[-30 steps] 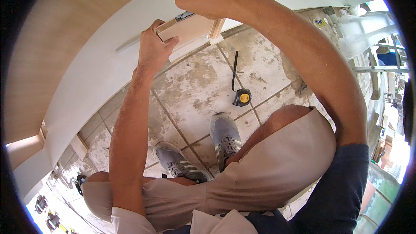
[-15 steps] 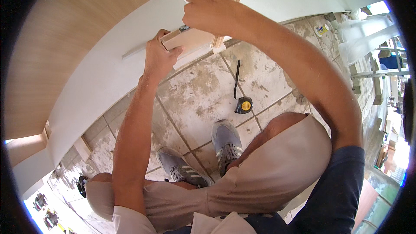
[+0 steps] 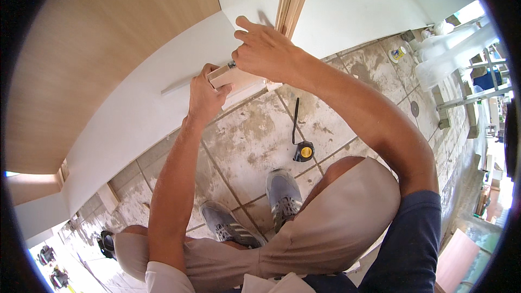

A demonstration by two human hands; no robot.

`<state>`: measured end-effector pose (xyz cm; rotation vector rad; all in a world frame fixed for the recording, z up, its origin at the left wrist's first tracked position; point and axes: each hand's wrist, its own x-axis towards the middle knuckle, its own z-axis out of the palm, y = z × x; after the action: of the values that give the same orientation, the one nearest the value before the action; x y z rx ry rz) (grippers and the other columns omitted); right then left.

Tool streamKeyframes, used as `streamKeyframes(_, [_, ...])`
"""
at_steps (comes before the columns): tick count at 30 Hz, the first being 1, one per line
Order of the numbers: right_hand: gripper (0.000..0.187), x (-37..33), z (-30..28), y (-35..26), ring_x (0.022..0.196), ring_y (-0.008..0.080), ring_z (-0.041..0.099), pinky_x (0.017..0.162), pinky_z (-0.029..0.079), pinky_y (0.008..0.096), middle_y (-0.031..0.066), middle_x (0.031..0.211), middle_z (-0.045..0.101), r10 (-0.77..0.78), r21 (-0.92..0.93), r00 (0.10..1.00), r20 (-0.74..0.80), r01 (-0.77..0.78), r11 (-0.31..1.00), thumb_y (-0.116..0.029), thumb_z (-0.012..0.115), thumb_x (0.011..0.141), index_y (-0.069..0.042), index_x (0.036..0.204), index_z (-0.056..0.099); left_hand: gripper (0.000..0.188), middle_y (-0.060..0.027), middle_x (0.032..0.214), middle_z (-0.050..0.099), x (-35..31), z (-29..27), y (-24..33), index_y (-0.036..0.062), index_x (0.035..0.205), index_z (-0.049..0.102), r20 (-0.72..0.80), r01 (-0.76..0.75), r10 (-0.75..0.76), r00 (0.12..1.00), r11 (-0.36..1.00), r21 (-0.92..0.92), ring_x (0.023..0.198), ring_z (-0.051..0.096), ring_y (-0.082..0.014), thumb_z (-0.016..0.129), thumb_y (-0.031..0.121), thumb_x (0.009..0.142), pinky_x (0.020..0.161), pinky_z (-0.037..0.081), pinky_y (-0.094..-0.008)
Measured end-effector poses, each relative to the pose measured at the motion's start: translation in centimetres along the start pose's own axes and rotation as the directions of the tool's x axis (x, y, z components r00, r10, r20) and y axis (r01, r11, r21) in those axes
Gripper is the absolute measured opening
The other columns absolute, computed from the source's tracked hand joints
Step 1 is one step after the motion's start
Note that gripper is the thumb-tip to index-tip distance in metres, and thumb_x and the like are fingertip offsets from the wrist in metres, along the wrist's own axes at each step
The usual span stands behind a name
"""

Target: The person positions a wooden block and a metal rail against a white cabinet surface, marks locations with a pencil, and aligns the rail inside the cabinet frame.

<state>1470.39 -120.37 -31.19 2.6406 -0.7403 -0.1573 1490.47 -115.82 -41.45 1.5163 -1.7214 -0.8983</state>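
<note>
My left hand (image 3: 205, 97) is closed round the near end of a pale wooden board (image 3: 236, 80), its thumb on the near face. The board stands low beside a large white panel (image 3: 135, 97). A small metal fitting (image 3: 232, 65) shows on its top edge. Just beyond that fitting is my right hand (image 3: 266, 49), back upward, next to an upright wooden strip (image 3: 294, 0). One of its fingers sticks out and the others are bent; what lies in them, if anything, is hidden.
A black tape measure (image 3: 304, 152) lies on the dirty tiled floor (image 3: 239, 135) in front of my shoes (image 3: 283, 190). Wood-grain panelling (image 3: 108, 49) fills the upper left. Clear plastic sheeting (image 3: 442, 59), a metal ladder-like frame (image 3: 477, 97) and a small tub (image 3: 397, 54) are at the right.
The whole view has shifted, so hands, board and tape measure appear lower. Both hands keep nearly the same places against the board; the right hand's fingers look slightly more bent.
</note>
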Motion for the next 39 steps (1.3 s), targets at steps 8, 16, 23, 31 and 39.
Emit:
streamKeyframes(8, [0.026,-1.5,-0.1,0.2,0.113,0.0213,0.056,0.102,0.048,0.0407,-0.0025,0.067,0.065,-0.044,-0.11,0.994,-0.103,0.032,0.993,-0.012,0.079,0.07,-0.007,0.095,0.073,0.037,-0.0117,0.095,0.072,-0.3,0.0,-0.2,-0.0019,0.109,0.058,-0.033,-0.076,0.077,0.997,0.997,0.016,0.088,0.069,-0.0159,0.08,0.002,0.08,0.077,0.057,-0.0331])
streamKeyframes(16, [0.037,-1.7,-0.4,0.6,0.101,0.0133,0.061,0.114,0.032,0.0327,-0.0041,0.057,0.063,-0.102,-0.251,0.993,-0.056,0.085,0.964,-0.011,0.079,0.071,0.001,0.104,0.069,0.038,-0.0166,0.092,0.074,-0.1,0.2,-0.1,-0.0004,0.111,0.058,-0.057,-0.102,0.102,0.993,0.995,0.007,0.082,0.073,-0.0255,0.079,0.002,0.079,0.074,0.056,-0.0367])
streamKeyframes(23, [0.034,-2.6,-0.2,0.1,0.101,0.0141,0.061,0.109,0.036,0.0357,-0.0043,0.065,0.065,-0.055,-0.219,0.93,-0.363,-0.028,0.975,-0.014,0.081,0.074,-0.004,0.105,0.071,0.039,-0.0103,0.096,0.072,-0.1,0.1,0.1,-0.0007,0.113,0.058,-0.012,-0.032,0.032,0.999,0.999,-0.02,0.089,0.07,-0.0172,0.08,0.0,0.08,0.08,0.057,-0.0343])
streamKeyframes(31, [0.027,-7.4,10.3,-9.4,0.062,0.0143,0.067,0.063,0.054,0.0314,0.0075,0.078,0.073,0.839,0.87,0.308,0.448,-0.366,-0.33,-0.024,0.076,0.093,0.003,0.095,0.071,0.028,-0.0088,0.089,0.073,-0.1,-0.3,1.2,-0.0009,0.101,0.064,-0.013,-0.064,0.065,0.998,0.996,0.056,0.084,0.067,-0.0135,0.081,0.002,0.08,0.075,0.055,-0.0323])
streamKeyframes(39, [0.039,-5.3,18.4,-11.5,0.066,0.0127,0.067,0.059,0.052,0.028,0.0099,0.075,0.072,0.827,0.864,0.255,0.502,-0.106,-0.492,-0.032,0.079,0.091,0.007,0.093,0.073,0.025,-0.0144,0.09,0.075,-0.1,-0.8,0.9,-0.0009,0.101,0.066,0.04,0.002,0.0,0.999,0.999,-0.048,0.086,0.073,-0.0212,0.079,0.003,0.079,0.08,0.055,-0.0348])
